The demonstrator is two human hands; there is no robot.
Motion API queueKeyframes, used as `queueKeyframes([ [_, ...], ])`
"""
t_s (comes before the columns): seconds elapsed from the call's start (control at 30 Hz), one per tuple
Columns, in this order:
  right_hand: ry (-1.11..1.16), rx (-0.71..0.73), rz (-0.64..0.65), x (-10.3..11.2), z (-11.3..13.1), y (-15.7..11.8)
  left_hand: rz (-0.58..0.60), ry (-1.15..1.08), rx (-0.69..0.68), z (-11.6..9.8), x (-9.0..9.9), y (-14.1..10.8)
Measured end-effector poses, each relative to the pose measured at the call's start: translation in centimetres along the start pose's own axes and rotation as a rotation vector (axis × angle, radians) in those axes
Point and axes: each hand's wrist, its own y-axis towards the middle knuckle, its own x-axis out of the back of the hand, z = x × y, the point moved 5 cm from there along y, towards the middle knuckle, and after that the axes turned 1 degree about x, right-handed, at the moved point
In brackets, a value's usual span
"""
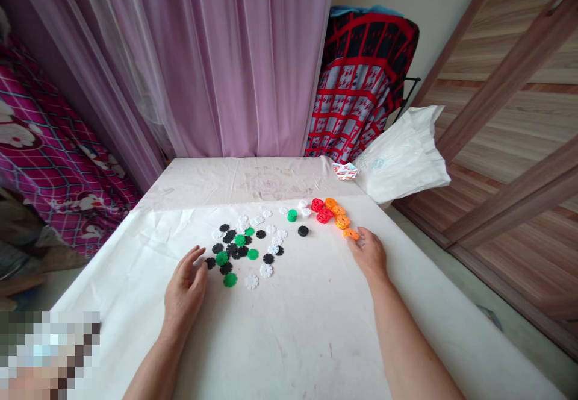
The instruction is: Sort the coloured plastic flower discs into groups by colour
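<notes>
My left hand [184, 287] rests at the left of a loose spread of notched plastic snowflake discs, its fingers apart and its fingertips beside a black disc [210, 262]. That spread mixes black, green discs [230, 280] and white discs [251, 281], some overlapping. On the right, the fingers of my right hand [371, 253] close on the nearest orange snowflake discs [350, 234]; its fingertips are partly hidden. More stacked orange discs [342, 221] run back from there, next to red stacks [324, 215]. A green stack [292, 215], a black stack [303, 231] and white stacks [304, 205] stand nearby.
A white cloth covers the table [289, 340]. At its back right corner lie a small patterned packet [345, 171] and a large white bag [401, 156]. Behind are a purple curtain [244, 56] and a red checked cloth [347, 87]; wooden doors [510, 117] stand right.
</notes>
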Motion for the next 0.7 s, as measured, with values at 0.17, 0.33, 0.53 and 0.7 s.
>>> queueKeyframes([
  [0.17, 0.000, 0.222, -0.238, 1.5, 2.9, -1.0, 0.007, -0.012, 0.005, -0.1, -0.2, -0.1],
  [0.33, 0.109, 0.572, -0.029, -0.6, 10.4, -5.0, 0.009, 0.015, -0.031, -0.3, -0.3, -0.2],
  [0.53, 0.085, 0.658, 0.220, -4.9, 17.1, -9.1, -0.005, 0.189, -0.126, -0.3, -0.9, -0.2],
  [0.7, 0.075, 0.578, 0.305, -7.4, 19.0, -9.4, 0.009, 0.304, -0.154, -0.6, -1.5, -0.4],
])
